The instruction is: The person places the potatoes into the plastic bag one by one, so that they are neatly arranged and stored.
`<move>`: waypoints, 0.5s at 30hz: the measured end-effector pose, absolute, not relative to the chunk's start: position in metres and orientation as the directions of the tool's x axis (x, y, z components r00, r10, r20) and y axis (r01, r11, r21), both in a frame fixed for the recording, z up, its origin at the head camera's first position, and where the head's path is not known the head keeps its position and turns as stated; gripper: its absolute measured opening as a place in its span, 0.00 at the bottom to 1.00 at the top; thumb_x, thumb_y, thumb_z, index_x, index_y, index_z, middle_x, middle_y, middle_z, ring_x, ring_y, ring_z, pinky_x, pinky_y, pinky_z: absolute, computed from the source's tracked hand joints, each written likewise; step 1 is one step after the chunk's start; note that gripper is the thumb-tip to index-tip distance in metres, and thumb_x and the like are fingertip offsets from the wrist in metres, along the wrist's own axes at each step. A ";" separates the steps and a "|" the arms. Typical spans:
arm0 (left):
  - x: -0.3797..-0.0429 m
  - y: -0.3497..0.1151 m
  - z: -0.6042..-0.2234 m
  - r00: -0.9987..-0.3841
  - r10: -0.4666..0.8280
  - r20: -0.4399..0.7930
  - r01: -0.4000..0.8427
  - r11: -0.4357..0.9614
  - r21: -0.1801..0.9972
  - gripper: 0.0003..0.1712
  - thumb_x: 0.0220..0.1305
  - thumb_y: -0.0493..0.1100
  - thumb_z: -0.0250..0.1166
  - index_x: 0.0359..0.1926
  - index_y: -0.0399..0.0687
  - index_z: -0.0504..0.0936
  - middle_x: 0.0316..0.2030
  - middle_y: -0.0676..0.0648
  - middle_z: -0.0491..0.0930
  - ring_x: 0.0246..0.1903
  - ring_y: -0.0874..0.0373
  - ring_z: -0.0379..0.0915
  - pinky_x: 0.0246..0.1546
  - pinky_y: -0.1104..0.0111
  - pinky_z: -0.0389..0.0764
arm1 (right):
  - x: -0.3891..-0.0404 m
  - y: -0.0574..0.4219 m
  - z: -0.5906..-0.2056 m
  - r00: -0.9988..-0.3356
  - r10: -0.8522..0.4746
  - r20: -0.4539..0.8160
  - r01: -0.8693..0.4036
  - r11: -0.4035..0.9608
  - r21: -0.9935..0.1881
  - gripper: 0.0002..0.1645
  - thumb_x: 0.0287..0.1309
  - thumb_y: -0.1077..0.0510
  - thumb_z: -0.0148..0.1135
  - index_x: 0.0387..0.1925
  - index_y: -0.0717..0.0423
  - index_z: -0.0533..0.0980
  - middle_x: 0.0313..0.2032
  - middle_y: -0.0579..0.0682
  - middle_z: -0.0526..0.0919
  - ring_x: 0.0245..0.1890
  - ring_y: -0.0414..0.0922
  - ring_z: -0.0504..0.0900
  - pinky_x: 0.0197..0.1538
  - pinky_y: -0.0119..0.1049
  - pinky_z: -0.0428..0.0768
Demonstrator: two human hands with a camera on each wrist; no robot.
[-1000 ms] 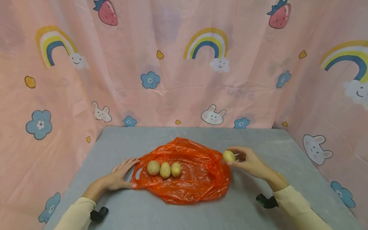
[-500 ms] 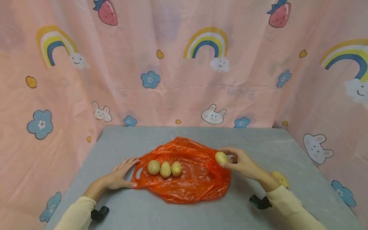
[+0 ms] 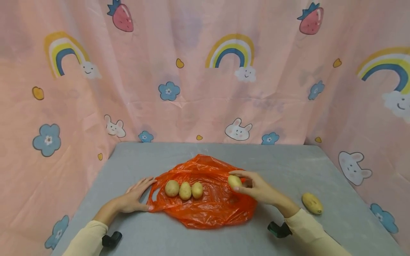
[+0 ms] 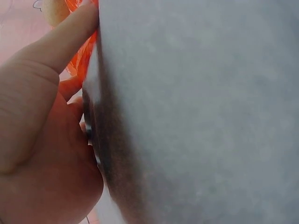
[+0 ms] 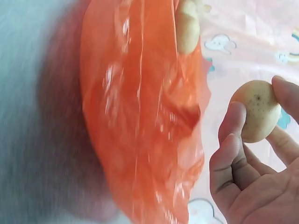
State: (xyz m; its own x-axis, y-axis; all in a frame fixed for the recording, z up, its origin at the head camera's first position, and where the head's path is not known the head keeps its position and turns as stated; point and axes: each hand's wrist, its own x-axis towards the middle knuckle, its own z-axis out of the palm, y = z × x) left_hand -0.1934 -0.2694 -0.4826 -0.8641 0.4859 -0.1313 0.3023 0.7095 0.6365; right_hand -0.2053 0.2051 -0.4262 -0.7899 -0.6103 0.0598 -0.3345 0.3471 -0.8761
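An orange-red plastic bag [image 3: 214, 213] lies spread on the table, with three potatoes [image 3: 185, 191] in a row on its left part. My left hand [image 3: 132, 198] rests at the bag's left end beside its handle hole, fingers straight, fingertips and thumb on the plastic. Over the bag's right part, my right hand [image 3: 254, 186] pinches a small potato [image 3: 235, 181] between thumb and fingers. In the right wrist view this potato [image 5: 256, 111] shows held up beside the bag [image 5: 140, 112]. The left wrist view shows the left thumb [image 4: 70, 37] reaching to the bag's edge.
A longer yellowish potato [image 3: 312, 203] lies on the grey table [image 3: 282, 156] to the right of the right forearm. A pink printed curtain [image 3: 198, 106] hangs round the back and both sides. Black wrist devices [image 3: 112, 239] sit under both wrists.
My right hand has moved left with its potato, from beside the bag's right edge to over the bag. The longer potato, earlier mostly hidden by the forearm, now shows fully. The left hand stays put.
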 end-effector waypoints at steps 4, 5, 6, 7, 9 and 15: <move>-0.193 -0.269 -0.482 -0.867 0.480 -0.132 0.302 0.718 0.627 0.58 0.55 0.57 0.75 0.78 0.42 0.55 0.79 0.34 0.46 0.77 0.26 0.34 0.66 0.25 0.39 | -0.202 0.193 -0.428 -0.791 -0.610 0.054 -0.324 0.342 -0.882 0.32 0.70 0.57 0.61 0.70 0.65 0.67 0.60 0.66 0.75 0.44 0.60 0.84 0.46 0.31 0.83; -0.193 -0.269 -0.483 -0.868 0.478 -0.131 0.302 0.720 0.625 0.58 0.55 0.57 0.75 0.78 0.43 0.55 0.79 0.34 0.46 0.77 0.26 0.34 0.66 0.25 0.39 | -0.201 0.190 -0.429 -0.792 -0.608 0.055 -0.323 0.341 -0.883 0.32 0.70 0.57 0.61 0.70 0.65 0.67 0.61 0.67 0.75 0.44 0.60 0.84 0.46 0.31 0.82; -0.193 -0.269 -0.483 -0.869 0.477 -0.131 0.301 0.721 0.625 0.58 0.55 0.57 0.75 0.78 0.43 0.55 0.79 0.34 0.46 0.77 0.26 0.34 0.65 0.24 0.39 | -0.201 0.187 -0.430 -0.794 -0.605 0.060 -0.323 0.336 -0.885 0.33 0.70 0.57 0.60 0.71 0.65 0.66 0.63 0.67 0.74 0.45 0.60 0.84 0.47 0.30 0.82; -0.194 -0.269 -0.484 -0.870 0.476 -0.131 0.300 0.720 0.625 0.58 0.55 0.57 0.75 0.78 0.43 0.55 0.79 0.34 0.46 0.77 0.26 0.34 0.65 0.24 0.39 | -0.200 0.184 -0.431 -0.795 -0.603 0.063 -0.320 0.330 -0.888 0.33 0.71 0.57 0.60 0.72 0.64 0.65 0.64 0.67 0.73 0.46 0.60 0.84 0.47 0.30 0.82; -0.194 -0.270 -0.486 -0.870 0.476 -0.127 0.299 0.716 0.631 0.58 0.55 0.58 0.75 0.78 0.43 0.55 0.79 0.33 0.46 0.76 0.26 0.34 0.64 0.23 0.39 | -0.198 0.179 -0.433 -0.801 -0.596 0.063 -0.311 0.322 -0.894 0.33 0.71 0.57 0.59 0.72 0.64 0.64 0.65 0.67 0.73 0.45 0.61 0.84 0.47 0.30 0.82; -0.195 -0.272 -0.492 -0.875 0.472 -0.108 0.302 0.707 0.640 0.59 0.54 0.61 0.75 0.78 0.48 0.55 0.80 0.36 0.47 0.77 0.28 0.35 0.65 0.25 0.40 | -0.197 0.166 -0.439 -0.815 -0.578 0.044 -0.267 0.307 -0.913 0.32 0.71 0.58 0.59 0.71 0.67 0.64 0.62 0.69 0.72 0.46 0.61 0.85 0.46 0.31 0.83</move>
